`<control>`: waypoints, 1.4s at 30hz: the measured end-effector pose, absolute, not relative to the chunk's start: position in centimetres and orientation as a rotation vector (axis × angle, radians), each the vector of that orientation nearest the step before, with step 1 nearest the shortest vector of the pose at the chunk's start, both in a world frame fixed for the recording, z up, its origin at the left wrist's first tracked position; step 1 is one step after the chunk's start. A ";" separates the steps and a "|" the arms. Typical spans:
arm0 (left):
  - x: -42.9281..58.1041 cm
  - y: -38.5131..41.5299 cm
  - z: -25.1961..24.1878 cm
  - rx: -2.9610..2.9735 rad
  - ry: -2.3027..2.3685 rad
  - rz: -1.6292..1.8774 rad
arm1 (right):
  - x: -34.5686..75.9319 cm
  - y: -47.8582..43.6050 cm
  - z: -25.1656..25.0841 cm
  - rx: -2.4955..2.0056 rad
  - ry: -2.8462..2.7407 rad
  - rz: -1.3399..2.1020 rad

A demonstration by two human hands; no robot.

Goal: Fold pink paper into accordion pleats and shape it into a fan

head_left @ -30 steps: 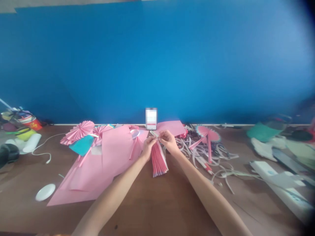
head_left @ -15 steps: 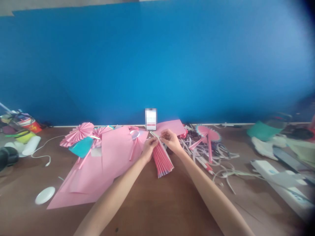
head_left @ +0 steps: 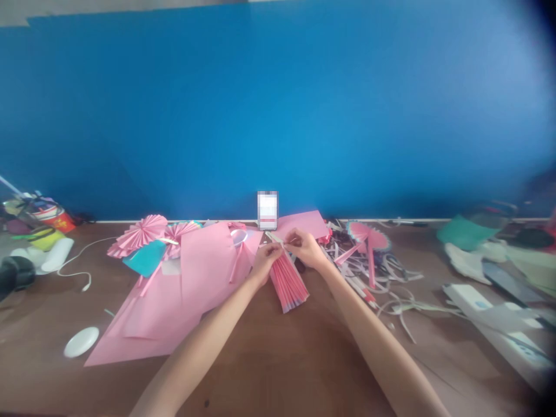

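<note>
Pleated pink paper fan (head_left: pixel 289 284) rests slanted on the brown wooden bench (head_left: pixel 278 359). Its narrow far end is pinched by the left grip (head_left: pixel 266 258) and the right grip (head_left: pixel 306 249), both clenched on it. If either pinch loosens, the folds would likely spring apart.

matt pink paper fan (head_left: pixel 289 282), smooth brown wooden table (head_left: pixel 278 359)
</note>
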State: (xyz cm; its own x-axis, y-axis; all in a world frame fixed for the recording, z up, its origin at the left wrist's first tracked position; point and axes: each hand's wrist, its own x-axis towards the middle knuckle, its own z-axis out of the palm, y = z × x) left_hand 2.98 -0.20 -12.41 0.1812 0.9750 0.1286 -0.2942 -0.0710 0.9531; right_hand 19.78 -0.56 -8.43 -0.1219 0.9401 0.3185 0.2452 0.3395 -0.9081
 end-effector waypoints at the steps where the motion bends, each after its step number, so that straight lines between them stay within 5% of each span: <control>1: 3.0 -0.2 -12.4 1.162 0.804 1.257 | 19.8 -0.6 -8.4 -1.097 -1.617 0.860; 13: 3.0 -0.3 -12.5 1.256 0.855 1.243 | 20.1 -1.0 -7.0 -1.226 -1.769 0.700; 42: 3.0 -0.1 -12.9 1.364 0.946 1.246 | 20.7 -0.1 -8.5 -1.245 -1.776 0.921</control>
State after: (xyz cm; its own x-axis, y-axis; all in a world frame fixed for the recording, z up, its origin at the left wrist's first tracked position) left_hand 3.02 -0.12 -12.91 0.1572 0.9698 0.1865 -0.0813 -0.1755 0.9811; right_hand 20.71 -0.12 -8.54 -0.2304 0.9563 0.1800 0.4036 0.2623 -0.8765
